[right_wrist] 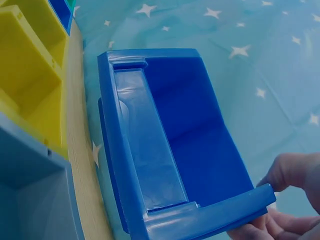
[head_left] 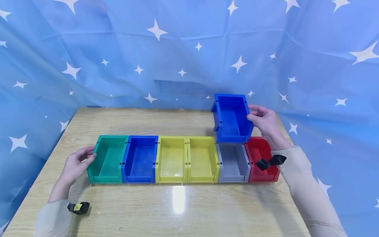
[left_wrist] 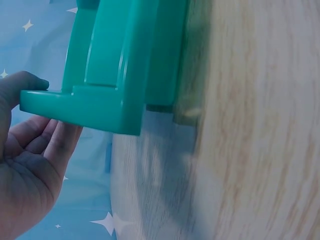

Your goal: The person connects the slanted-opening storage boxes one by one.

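My right hand (head_left: 265,123) pinches the right wall of a blue plastic bin (head_left: 232,115), thumb on one side and fingers on the other. That bin is held up off the table and overlaps the back of the grey bin (head_left: 232,161) in the head view; in the right wrist view its open front (right_wrist: 150,135) faces the camera. At the row's left end, my left hand (head_left: 77,164) grips the left wall of a green bin (head_left: 111,159). The left wrist view shows the thumb (left_wrist: 30,80) over that wall and fingers beneath. Both bins have nothing inside.
Between the green and grey bins stand a second blue bin (head_left: 140,159) and two yellow bins (head_left: 171,158), side by side. A red bin (head_left: 260,151) ends the row at right, partly behind my right wrist. Starry blue cloth (head_left: 189,59) hangs behind the wooden table (head_left: 133,210).
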Demonstrator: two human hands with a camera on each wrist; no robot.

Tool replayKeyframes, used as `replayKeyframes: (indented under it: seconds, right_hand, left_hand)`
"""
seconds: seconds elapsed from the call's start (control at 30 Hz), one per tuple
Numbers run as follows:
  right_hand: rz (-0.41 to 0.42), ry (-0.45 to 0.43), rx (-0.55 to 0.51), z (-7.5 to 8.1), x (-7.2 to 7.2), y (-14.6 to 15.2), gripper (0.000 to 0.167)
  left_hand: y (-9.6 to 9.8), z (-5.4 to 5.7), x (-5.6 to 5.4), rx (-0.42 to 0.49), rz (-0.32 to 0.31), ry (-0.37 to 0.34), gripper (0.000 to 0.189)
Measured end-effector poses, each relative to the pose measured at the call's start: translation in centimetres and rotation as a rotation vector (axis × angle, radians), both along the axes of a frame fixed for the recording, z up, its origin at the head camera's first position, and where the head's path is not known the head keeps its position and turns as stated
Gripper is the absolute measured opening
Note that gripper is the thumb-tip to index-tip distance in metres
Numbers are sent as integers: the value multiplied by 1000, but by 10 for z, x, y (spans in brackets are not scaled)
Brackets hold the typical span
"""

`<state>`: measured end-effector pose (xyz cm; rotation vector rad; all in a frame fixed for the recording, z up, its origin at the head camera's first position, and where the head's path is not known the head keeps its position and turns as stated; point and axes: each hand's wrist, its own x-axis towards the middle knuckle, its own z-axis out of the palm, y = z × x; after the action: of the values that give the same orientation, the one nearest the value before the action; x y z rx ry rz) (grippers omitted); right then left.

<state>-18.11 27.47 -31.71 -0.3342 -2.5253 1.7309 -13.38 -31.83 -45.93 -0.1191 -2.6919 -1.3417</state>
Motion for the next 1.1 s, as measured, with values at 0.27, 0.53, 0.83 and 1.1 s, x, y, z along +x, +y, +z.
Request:
replayKeyframes:
  seconds: [0.27,0.53,0.83,1.1]
  right_hand:
    - [-20,66,-60,1,28,33,32]
    - [-51,115,-268,-1,53,67,26]
    - [-49,100,-241,-9,68,98,30]
    - [-64,62,-271,-19,80,124,30]
  left_hand:
    - [0,5,-2,-20,-14,-14,36]
    - [-11,-4,-8,-30,11,-43,39]
    - [-55,-53,-19,-35,30,-1,57]
    - [-60,-62,-20,-45,39,-16,67]
